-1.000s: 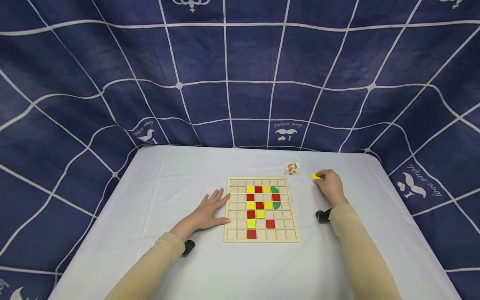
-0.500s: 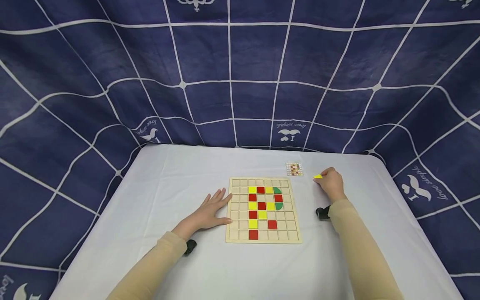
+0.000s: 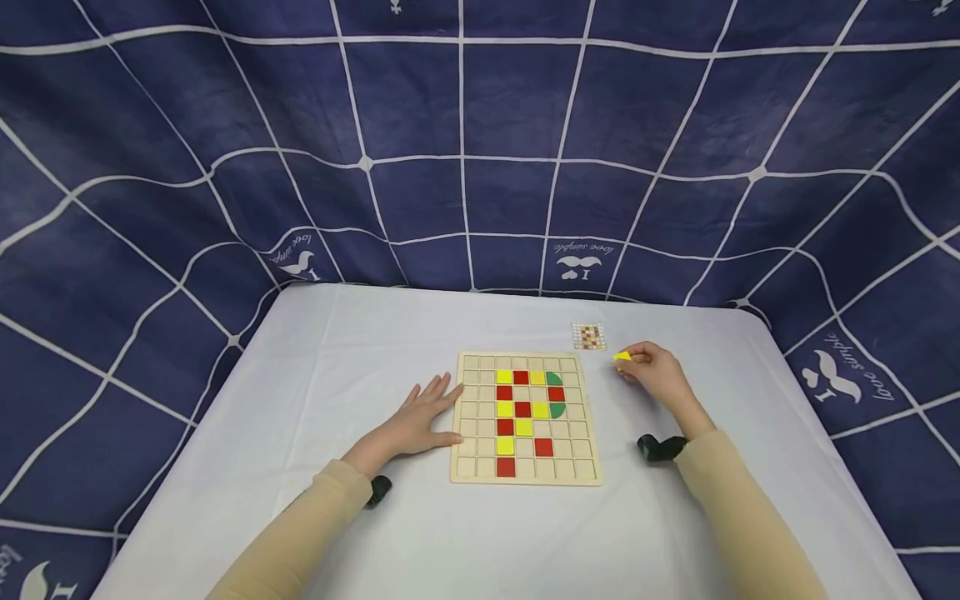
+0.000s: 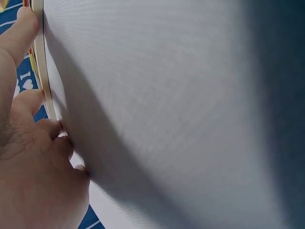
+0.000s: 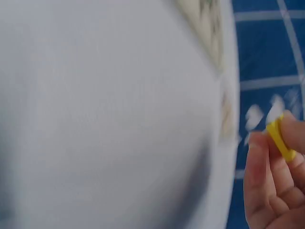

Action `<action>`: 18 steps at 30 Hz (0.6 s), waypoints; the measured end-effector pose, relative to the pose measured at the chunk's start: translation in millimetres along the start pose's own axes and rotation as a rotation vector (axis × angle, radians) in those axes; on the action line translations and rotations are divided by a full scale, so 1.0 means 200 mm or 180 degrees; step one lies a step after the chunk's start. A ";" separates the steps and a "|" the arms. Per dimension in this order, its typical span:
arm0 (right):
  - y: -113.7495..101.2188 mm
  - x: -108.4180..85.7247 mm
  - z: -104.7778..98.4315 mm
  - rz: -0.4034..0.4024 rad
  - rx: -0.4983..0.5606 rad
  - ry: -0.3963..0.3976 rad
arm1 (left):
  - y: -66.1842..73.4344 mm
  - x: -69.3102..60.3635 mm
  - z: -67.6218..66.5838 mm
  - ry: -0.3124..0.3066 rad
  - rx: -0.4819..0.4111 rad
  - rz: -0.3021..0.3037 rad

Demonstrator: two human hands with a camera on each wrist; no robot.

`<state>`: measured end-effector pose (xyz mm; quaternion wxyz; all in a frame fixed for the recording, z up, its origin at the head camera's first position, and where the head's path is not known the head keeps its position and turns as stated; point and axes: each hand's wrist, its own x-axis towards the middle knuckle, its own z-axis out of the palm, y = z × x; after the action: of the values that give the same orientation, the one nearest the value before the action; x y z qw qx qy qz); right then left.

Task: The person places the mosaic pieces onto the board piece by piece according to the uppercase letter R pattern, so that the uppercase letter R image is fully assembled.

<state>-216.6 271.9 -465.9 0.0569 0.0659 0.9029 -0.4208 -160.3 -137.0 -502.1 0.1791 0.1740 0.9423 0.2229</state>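
Note:
A pale wooden grid board (image 3: 469,468) lies flat on the table in the head view. Red and yellow squares fill some of its cells, along with two green rounded pieces (image 3: 557,410). My left hand (image 3: 416,423) has its fingers spread, and its thumb and a fingertip touch the board's left edge. In the left wrist view, those fingers (image 4: 31,102) meet the side of the board. My right hand (image 3: 658,379) pinches a small yellow tile (image 3: 622,356) between thumb and fingers, to the right of the board. The right wrist view shows that yellow tile (image 5: 280,139) edge-on; its full outline is hidden.
A small pattern card (image 3: 589,336) lies just beyond the board's far right corner, near the right hand. White cloth (image 3: 360,350) covers the table. A dark blue checked curtain (image 3: 510,200) hangs behind and at the sides. Black wrist cameras (image 3: 654,448) are strapped on.
My right hand has shifted slightly left and nearer, and the yellow tile has tilted in its fingers. The left hand stays at the board's edge.

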 end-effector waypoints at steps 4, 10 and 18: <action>-0.06 -0.15 0.07 -0.0190 0.0333 -0.0446 | 0.00 0.00 0.00 0.0000 -0.0013 0.0033; -0.09 -0.34 0.18 -0.0580 0.0250 -0.1047 | -0.01 0.00 0.00 0.0015 0.0005 0.0045; -0.09 -0.46 0.30 -0.0881 -0.0178 -0.1313 | -0.02 0.00 0.01 -0.0002 -0.0018 0.0064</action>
<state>-125.6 208.1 -475.6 0.1837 -0.1472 0.8839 -0.4041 -161.6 -139.0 -504.8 0.1776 0.1830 0.9398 0.2274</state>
